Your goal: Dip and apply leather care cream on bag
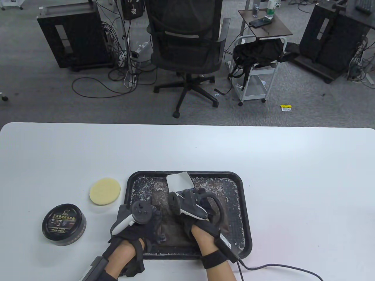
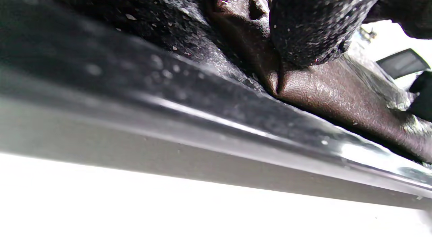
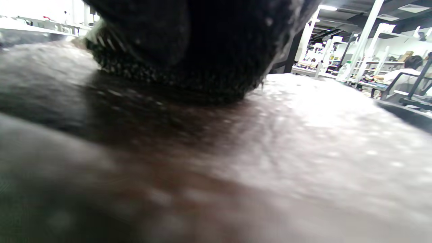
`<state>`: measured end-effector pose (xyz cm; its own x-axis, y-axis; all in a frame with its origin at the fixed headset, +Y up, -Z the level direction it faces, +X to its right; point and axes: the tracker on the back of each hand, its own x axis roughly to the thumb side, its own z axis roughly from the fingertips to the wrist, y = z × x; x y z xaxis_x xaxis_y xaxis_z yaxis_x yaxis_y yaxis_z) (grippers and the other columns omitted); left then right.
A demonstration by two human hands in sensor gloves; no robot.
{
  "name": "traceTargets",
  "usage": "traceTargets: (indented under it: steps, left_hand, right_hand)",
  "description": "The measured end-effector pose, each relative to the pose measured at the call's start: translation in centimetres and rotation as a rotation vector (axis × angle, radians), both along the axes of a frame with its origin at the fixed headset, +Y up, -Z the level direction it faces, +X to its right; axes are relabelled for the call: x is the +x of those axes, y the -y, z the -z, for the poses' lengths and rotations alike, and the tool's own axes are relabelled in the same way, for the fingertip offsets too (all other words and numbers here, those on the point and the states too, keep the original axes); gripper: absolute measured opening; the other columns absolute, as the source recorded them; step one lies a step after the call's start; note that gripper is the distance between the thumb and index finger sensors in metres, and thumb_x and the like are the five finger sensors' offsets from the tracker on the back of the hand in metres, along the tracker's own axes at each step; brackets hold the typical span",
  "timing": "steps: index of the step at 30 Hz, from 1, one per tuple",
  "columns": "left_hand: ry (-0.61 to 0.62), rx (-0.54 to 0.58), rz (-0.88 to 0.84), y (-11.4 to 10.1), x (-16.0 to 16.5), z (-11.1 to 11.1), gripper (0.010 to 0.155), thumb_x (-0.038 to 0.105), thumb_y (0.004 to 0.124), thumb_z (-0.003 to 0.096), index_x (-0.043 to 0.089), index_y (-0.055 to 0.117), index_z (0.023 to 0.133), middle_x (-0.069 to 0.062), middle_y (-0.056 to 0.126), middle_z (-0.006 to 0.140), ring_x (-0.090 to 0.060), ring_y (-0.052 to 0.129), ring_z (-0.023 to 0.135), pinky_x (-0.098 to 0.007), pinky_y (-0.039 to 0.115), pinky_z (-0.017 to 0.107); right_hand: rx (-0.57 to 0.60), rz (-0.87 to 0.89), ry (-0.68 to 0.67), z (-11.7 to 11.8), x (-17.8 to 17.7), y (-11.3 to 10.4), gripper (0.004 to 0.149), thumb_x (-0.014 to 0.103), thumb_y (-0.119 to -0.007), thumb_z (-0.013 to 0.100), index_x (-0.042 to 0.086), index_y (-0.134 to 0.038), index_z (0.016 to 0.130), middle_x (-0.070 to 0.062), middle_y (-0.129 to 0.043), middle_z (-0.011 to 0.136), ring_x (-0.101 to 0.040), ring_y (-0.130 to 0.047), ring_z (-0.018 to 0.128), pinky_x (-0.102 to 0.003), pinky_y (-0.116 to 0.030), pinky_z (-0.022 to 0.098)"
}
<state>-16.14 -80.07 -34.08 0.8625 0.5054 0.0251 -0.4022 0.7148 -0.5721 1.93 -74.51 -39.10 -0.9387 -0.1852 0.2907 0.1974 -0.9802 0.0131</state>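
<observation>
In the lower centre of the table view, we find the brown leather bag (image 1: 171, 225) lying flat in the black tray (image 1: 238, 187); both hands rest on it. The left hand (image 1: 137, 224) presses its fingers (image 2: 303, 33) onto the bag's near-left edge; the right hand (image 1: 196, 210) lies on the bag's middle, with a white cloth or sheet (image 1: 179, 181) at its far side; we cannot tell whether it grips that sheet. At lower left, the cream tin (image 1: 64, 224) stands with its lid on; the yellow sponge pad (image 1: 105, 191) lies just beside it, untouched. We judge dipping not begun and application wholly outstanding; the bag is only being positioned.
</observation>
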Motion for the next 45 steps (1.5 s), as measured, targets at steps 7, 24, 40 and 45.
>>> traceTargets:
  steps: [7, 24, 40, 45]
  left_hand:
    - [0.000, -0.005, 0.005, 0.0, 0.0, 0.0, 0.080, 0.051, 0.081, 0.0398, 0.030, 0.035, 0.101, 0.007, 0.013, 0.108, -0.025, 0.010, 0.105, -0.056, 0.013, 0.074]
    - [-0.002, 0.007, -0.009, 0.2, 0.0, -0.2, 0.080, 0.052, 0.080, 0.0403, 0.031, 0.033, 0.102, 0.008, 0.011, 0.108, -0.024, 0.008, 0.105, -0.054, 0.011, 0.073]
    - [-0.014, 0.003, -0.058, 0.5, -0.3, -0.2, 0.079, 0.052, 0.081, 0.0402, 0.031, 0.035, 0.101, 0.009, 0.011, 0.107, -0.024, 0.008, 0.104, -0.053, 0.009, 0.071]
    - [-0.014, 0.000, -0.061, 0.5, -0.2, -0.2, 0.079, 0.051, 0.081, 0.0403, 0.031, 0.035, 0.101, 0.009, 0.011, 0.107, -0.024, 0.008, 0.104, -0.053, 0.008, 0.071]
  right_hand:
    - [0.009, -0.088, 0.051, -0.3, 3.6, -0.4, 0.053, 0.025, -0.080, 0.044, 0.034, -0.078, 0.096, 0.002, -0.081, 0.101, -0.028, -0.084, 0.092, -0.050, -0.062, 0.072]
    - [-0.011, -0.062, 0.219, -0.3, 8.0, -0.6, 0.054, 0.025, -0.080, 0.044, 0.027, -0.077, 0.098, -0.007, -0.082, 0.099, -0.033, -0.090, 0.086, -0.051, -0.069, 0.067]
    - [0.002, -0.057, 0.136, -1.5, 4.4, 0.1, 0.056, 0.025, -0.081, 0.043, 0.022, -0.076, 0.099, -0.012, -0.079, 0.098, -0.034, -0.087, 0.087, -0.050, -0.066, 0.069]
    - [0.011, -0.088, 0.053, -2.2, 2.1, 0.4, 0.056, 0.026, -0.081, 0.043, 0.023, -0.075, 0.099, -0.010, -0.078, 0.099, -0.033, -0.085, 0.089, -0.049, -0.065, 0.070]
